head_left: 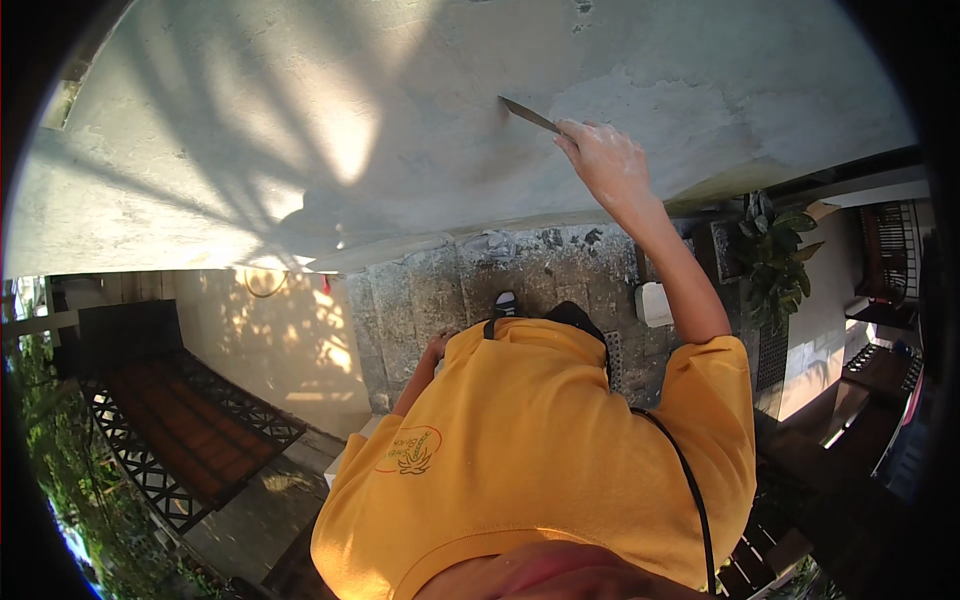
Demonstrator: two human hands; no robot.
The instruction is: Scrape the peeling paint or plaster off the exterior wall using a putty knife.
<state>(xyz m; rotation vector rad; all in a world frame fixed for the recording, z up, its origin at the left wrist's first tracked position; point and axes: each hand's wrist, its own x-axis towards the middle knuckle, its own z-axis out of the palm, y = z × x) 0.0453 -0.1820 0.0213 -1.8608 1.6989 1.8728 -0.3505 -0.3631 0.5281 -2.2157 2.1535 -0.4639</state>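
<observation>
Scraper (530, 117) gripped in right hand (608, 160), blade tip on wall (300, 120); left hand (437, 347) low (grip unclear)

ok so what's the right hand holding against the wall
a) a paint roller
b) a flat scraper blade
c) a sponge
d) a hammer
b: the right hand grips a thin flat scraper whose tip meets the grey wall, beside a patch of rougher, bare surface.

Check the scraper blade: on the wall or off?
On. The scraper tip meets the wall with no visible gap, gripped by the raised right hand.
</observation>
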